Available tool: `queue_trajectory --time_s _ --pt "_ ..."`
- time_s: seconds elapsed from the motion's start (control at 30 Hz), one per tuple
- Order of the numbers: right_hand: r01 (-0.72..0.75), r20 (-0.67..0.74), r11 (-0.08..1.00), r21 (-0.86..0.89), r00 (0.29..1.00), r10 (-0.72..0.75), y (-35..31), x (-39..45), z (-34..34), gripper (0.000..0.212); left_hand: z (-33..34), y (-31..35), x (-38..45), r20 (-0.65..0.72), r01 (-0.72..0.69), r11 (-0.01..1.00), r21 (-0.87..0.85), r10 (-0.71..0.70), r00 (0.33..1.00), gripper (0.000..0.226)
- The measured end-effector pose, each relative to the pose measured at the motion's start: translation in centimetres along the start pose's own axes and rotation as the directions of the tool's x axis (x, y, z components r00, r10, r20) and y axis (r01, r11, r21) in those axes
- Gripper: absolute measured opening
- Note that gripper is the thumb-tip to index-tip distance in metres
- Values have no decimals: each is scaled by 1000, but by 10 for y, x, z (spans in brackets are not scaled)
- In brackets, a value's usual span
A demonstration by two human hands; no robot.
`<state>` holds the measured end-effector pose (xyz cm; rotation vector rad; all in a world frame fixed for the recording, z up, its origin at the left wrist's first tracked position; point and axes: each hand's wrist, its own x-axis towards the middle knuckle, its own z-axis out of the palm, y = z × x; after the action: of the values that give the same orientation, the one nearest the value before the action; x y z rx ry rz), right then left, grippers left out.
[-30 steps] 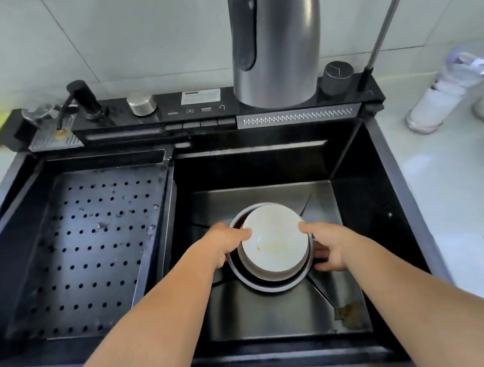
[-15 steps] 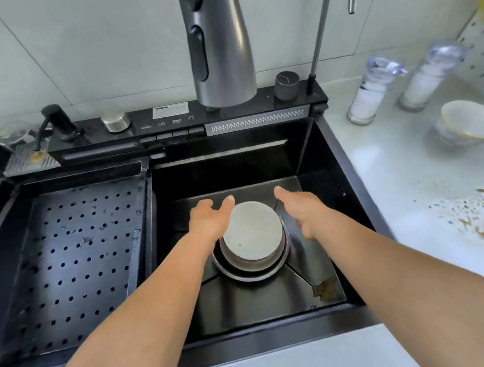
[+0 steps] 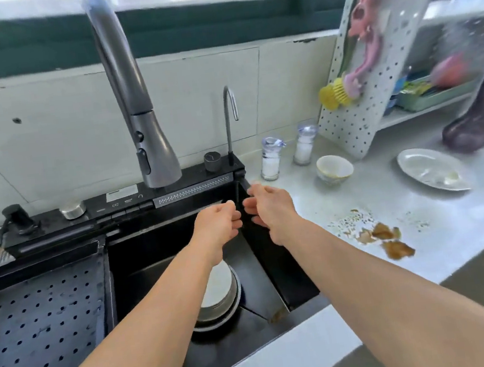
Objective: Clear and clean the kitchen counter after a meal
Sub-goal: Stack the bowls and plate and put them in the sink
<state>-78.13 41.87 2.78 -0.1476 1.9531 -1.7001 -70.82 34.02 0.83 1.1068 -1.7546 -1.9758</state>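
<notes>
A white bowl [image 3: 218, 285] stands stacked in a metal dish at the bottom of the black sink [image 3: 293, 286], partly hidden by my left forearm. My left hand [image 3: 218, 227] and my right hand [image 3: 268, 207] hover empty above the sink's right rear corner, fingers loosely curled and close together. On the pale counter to the right stand a small white bowl [image 3: 334, 169] and a dirty white plate [image 3: 432, 169]. Brown food spills and crumbs [image 3: 384, 237] lie on the counter near its front edge.
A tall grey faucet [image 3: 142, 116] and a thin tap [image 3: 230, 117] rise behind the sink. A perforated black tray [image 3: 40, 336] fills the sink's left half. Two shakers [image 3: 271, 158] stand by the wall. A pegboard [image 3: 371, 54] holds a yellow brush [image 3: 335, 95].
Both hands let go of the bowl in the sink, rose and moved right toward the sink's corner. The view lifted and swung right, revealing the counter, plate and spills.
</notes>
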Motion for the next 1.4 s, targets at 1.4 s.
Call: queue_trajectory --time_s 1.4 --pt "-195 -257 609 769 778 574 19 210 -391 43 337 27 136 -189 286 942 -179 -318 929 45"
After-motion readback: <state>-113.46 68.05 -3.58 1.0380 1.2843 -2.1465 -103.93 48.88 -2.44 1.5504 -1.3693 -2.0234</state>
